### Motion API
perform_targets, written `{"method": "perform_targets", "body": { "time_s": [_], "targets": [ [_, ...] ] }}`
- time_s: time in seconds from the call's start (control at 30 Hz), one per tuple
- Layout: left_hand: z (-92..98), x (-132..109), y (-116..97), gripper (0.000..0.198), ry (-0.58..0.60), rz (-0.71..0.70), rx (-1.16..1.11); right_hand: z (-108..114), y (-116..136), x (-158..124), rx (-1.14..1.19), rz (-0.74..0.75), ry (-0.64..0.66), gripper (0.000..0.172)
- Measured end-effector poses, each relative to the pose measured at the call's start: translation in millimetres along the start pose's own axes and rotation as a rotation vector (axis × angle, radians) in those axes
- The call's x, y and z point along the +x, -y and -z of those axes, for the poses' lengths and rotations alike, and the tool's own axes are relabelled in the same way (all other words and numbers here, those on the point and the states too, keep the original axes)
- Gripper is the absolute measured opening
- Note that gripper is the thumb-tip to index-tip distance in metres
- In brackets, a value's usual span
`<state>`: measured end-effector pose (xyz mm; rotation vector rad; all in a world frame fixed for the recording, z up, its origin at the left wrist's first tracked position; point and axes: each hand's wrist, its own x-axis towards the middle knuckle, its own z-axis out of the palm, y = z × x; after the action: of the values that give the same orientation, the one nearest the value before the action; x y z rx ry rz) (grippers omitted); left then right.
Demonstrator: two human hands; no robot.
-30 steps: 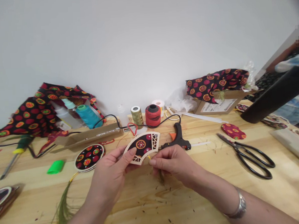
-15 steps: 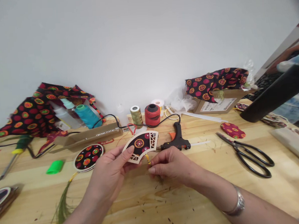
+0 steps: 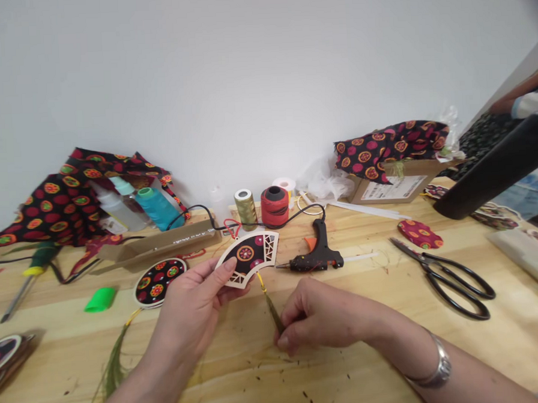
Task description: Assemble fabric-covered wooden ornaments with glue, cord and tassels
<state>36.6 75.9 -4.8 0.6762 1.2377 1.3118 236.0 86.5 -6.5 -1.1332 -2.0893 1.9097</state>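
My left hand [image 3: 201, 301] grips a fan-shaped wooden ornament [image 3: 245, 255] by its left end, thumb on top. The ornament has a dark patterned fabric centre, cut-out lattice ends and a red cord loop at its upper edge. From its lower edge hangs an olive-green tassel [image 3: 273, 312] with a yellow tie. My right hand [image 3: 318, 316] is closed round the tassel's strands, whose lower ends are hidden by the fingers. Just right of the ornament lies a black glue gun [image 3: 317, 253] with an orange trigger. A round ornament [image 3: 160, 282] with its own tassel rests left of my left hand.
Black-handled scissors [image 3: 453, 279] and a red fabric piece [image 3: 420, 234] lie at right. Thread spools [image 3: 275, 207], a cardboard tray [image 3: 163, 243] and a box [image 3: 385, 183] line the wall. A screwdriver [image 3: 23, 286] and green object [image 3: 100, 299] lie left. Another person [image 3: 527, 134] stands at far right.
My right hand has slid down from the yellow tie along the tassel, drawing it straight. The fan-shaped ornament has shifted slightly left and up in my left hand.
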Motion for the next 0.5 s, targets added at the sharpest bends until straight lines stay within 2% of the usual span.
{"method": "perform_targets", "body": {
  "time_s": [0.17,0.27,0.33,0.43,0.5],
  "targets": [
    [-2.2,1,-1,0.036,-0.006,0.003,0.009,5,6,-6,-0.089,-0.017,0.012,0.023],
    [-1.8,0,-1,0.035,-0.008,0.002,0.01,7,9,-8,-0.209,-0.028,0.078,0.024],
    [-0.5,0,0,0.034,-0.011,-0.002,0.007,7,8,-9,-0.261,-0.002,0.216,0.021],
    [1.7,2,2,0.035,-0.011,-0.002,0.008,6,3,-11,-0.263,0.091,0.498,0.017],
    [2.6,3,3,0.037,-0.01,0.0,0.011,8,3,-16,-0.199,0.15,0.606,0.03]
  ]
}}
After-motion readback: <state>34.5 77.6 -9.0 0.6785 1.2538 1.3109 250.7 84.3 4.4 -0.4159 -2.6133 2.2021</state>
